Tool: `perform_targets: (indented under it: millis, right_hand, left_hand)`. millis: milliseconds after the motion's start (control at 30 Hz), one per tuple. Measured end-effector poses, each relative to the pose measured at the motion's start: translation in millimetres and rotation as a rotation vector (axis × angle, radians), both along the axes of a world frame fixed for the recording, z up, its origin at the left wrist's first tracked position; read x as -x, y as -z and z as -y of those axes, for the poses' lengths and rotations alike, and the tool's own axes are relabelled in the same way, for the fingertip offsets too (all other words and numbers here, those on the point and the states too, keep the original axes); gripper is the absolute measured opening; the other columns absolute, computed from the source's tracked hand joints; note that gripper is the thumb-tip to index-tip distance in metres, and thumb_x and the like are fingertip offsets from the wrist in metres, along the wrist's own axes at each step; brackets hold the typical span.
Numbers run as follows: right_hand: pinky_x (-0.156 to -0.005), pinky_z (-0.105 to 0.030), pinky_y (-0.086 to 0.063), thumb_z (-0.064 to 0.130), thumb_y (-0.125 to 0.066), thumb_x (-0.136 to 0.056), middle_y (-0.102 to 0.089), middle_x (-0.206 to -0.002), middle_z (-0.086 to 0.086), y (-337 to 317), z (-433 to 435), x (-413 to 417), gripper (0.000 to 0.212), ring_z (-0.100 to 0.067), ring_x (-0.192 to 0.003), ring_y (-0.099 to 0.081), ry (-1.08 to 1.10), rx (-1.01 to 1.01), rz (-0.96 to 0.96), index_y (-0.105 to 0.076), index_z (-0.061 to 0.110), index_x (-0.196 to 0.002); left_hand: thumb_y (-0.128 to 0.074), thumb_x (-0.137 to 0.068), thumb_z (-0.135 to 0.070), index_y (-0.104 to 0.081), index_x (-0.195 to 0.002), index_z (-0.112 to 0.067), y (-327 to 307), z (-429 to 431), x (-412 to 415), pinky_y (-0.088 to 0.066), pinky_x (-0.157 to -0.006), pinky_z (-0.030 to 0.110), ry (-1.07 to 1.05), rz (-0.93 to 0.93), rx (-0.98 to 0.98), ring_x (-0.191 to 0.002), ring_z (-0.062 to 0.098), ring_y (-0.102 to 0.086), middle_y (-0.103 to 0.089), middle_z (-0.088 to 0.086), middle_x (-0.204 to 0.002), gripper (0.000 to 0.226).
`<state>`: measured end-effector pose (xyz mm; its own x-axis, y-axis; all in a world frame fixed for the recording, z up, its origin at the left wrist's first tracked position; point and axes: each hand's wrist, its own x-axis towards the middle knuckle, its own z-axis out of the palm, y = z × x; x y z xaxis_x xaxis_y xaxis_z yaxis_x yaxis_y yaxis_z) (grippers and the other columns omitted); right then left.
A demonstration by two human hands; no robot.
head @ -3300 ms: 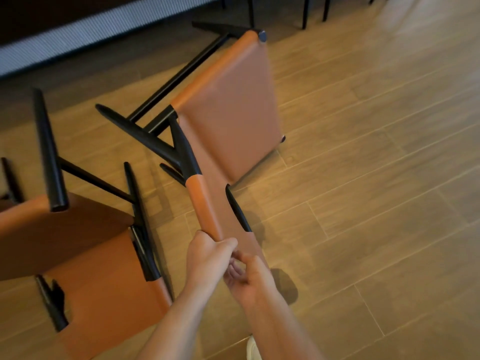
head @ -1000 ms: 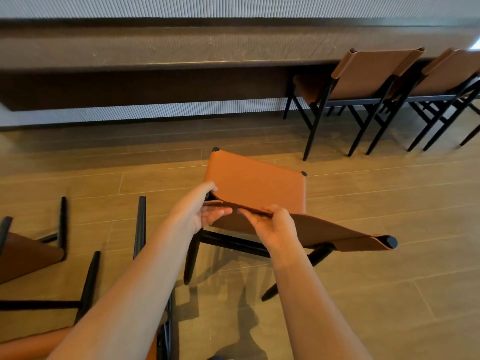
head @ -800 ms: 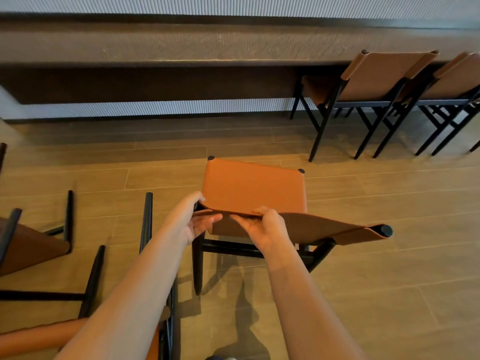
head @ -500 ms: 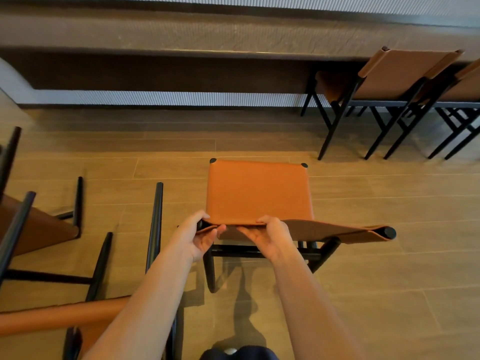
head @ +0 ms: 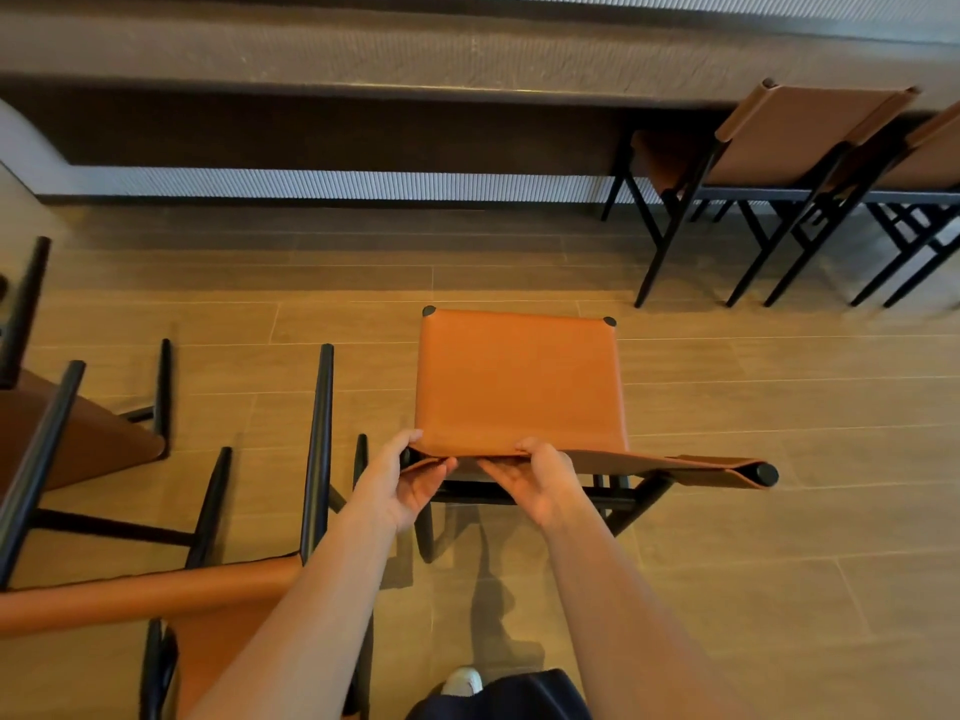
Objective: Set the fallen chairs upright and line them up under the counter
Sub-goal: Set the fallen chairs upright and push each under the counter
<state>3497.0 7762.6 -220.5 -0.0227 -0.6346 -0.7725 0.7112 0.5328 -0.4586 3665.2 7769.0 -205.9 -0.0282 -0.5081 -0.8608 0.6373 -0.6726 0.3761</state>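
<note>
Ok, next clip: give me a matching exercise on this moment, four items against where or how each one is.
Things:
1. middle chair
2. lower-left chair
3. upper-right chair
4. left hand

States:
A. tucked under the counter
B. grips the left end of a backrest
C. upright, away from the counter
D. lying fallen on the floor

Pairs: 1-C, 2-D, 3-A, 4-B.
</note>
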Motion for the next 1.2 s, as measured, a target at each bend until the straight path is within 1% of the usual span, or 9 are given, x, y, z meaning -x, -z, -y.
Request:
perform_targets:
  millis: [133, 267, 400, 533, 667, 833, 967, 1100, 1200]
  right_hand:
    - [-0.065, -0.048, -0.058, 0.025, -0.065, -0.091, -0.056, -0.11, -0.025, -0.8, -13.9, 13.7, 0.043, -0.041, -0.096, -0.062, -0.046, -0.031, -0.022, -0.043, 0.009, -0.124]
    - [-0.067, -0.05, -0.054, 0.041, -0.067, -0.086, -0.05, -0.125, -0.022, 1.9, -23.8, 60.8, 0.06, -0.04, -0.107, -0.056, 0.167, -0.064, -0.057, -0.04, 0.016, -0.134]
    - [-0.071, -0.054, -0.052, 0.027, -0.062, -0.091, -0.047, -0.134, -0.021, 3.2, -25.9, 109.0, 0.056, -0.041, -0.098, -0.056, 0.28, -0.115, -0.043, -0.04, 0.011, -0.139]
    - [-0.087, -0.062, -0.048, 0.014, -0.055, -0.092, -0.051, -0.132, -0.025, -5.1, -3.8, 117.9, 0.047, -0.044, -0.112, -0.054, 0.266, -0.128, 0.015, -0.044, 0.005, -0.136]
    - [-0.09, -0.067, -0.045, 0.007, -0.054, -0.092, -0.049, -0.131, -0.028, -10.7, 17.3, 122.3, 0.047, -0.048, -0.116, -0.051, 0.244, -0.205, 0.011, -0.04, 0.005, -0.136]
    - [-0.085, -0.066, -0.045, -0.006, -0.041, -0.091, -0.049, -0.127, -0.026, -25.5, 61.0, 129.6, 0.044, -0.048, -0.116, -0.048, 0.214, -0.192, -0.008, -0.041, 0.002, -0.134]
    - [-0.088, -0.068, -0.045, -0.01, -0.033, -0.087, -0.046, -0.132, -0.021, -45.0, 110.5, 134.4, 0.049, -0.047, -0.118, -0.046, 0.195, -0.133, -0.044, -0.042, 0.01, -0.13]
    - [-0.086, -0.07, -0.044, -0.012, -0.036, -0.088, -0.04, -0.132, -0.023, -64.6, 156.6, 139.3, 0.038, -0.048, -0.122, -0.042, 0.205, -0.084, -0.028, -0.039, 0.011, -0.118]
    - [-0.085, -0.07, -0.044, -0.013, -0.038, -0.087, -0.037, -0.139, -0.022, -71.6, 183.1, 142.7, 0.047, -0.048, -0.126, -0.039, 0.18, -0.027, -0.025, -0.038, 0.012, -0.126]
  left_hand:
    - [-0.067, -0.082, -0.051, -0.056, -0.116, -0.008, 6.3, -15.8, 19.6, -0.058, -0.06, 0.036, -0.094, -0.005, 0.081, -0.085, 0.031, -0.071, -0.067, 0.023, -0.102, 0.056]
    - [-0.069, -0.084, -0.042, -0.048, -0.126, -0.006, 6.7, -19.1, 48.0, -0.054, -0.071, 0.04, -0.075, -0.008, 0.066, -0.099, 0.031, -0.064, -0.06, 0.021, -0.112, 0.058]
    - [-0.067, -0.089, -0.025, -0.05, -0.119, -0.006, 5.3, -4.8, 71.1, -0.052, -0.08, 0.044, -0.002, 0.007, -0.001, -0.106, 0.031, -0.058, -0.057, 0.018, -0.111, 0.039]
    - [-0.058, -0.092, -0.016, -0.047, -0.113, -0.005, 6.1, 15.3, 81.3, -0.049, -0.087, 0.051, -0.052, -0.031, -0.068, -0.106, 0.037, -0.053, -0.051, 0.02, -0.106, 0.026]
    - [-0.053, -0.091, -0.012, -0.047, -0.115, -0.003, 5.0, 30.8, 90.2, -0.05, -0.08, 0.05, -0.169, -0.024, -0.087, -0.091, 0.035, -0.056, -0.051, 0.018, -0.098, 0.027]
    - [-0.054, -0.089, -0.011, -0.047, -0.121, -0.007, -14.8, 71.2, 97.4, -0.053, -0.066, 0.05, -0.21, 0.029, -0.063, -0.104, 0.038, -0.056, -0.055, 0.019, -0.108, 0.033]
    - [-0.053, -0.087, -0.002, -0.05, -0.113, -0.002, -40.8, 117.2, 94.2, -0.053, -0.058, 0.048, -0.151, 0.034, -0.018, -0.102, 0.044, -0.058, -0.056, 0.023, -0.11, 0.026]
    - [-0.05, -0.084, 0.006, -0.05, -0.119, 0.003, -56.6, 159.2, 91.7, -0.057, -0.065, 0.05, -0.119, 0.049, 0.057, -0.109, 0.052, -0.054, -0.054, 0.032, -0.117, 0.035]
    - [-0.05, -0.083, 0.007, -0.048, -0.123, 0.002, -65.8, 185.9, 92.1, -0.059, -0.064, 0.049, -0.09, 0.052, 0.11, -0.11, 0.053, -0.053, -0.052, 0.035, -0.119, 0.04]
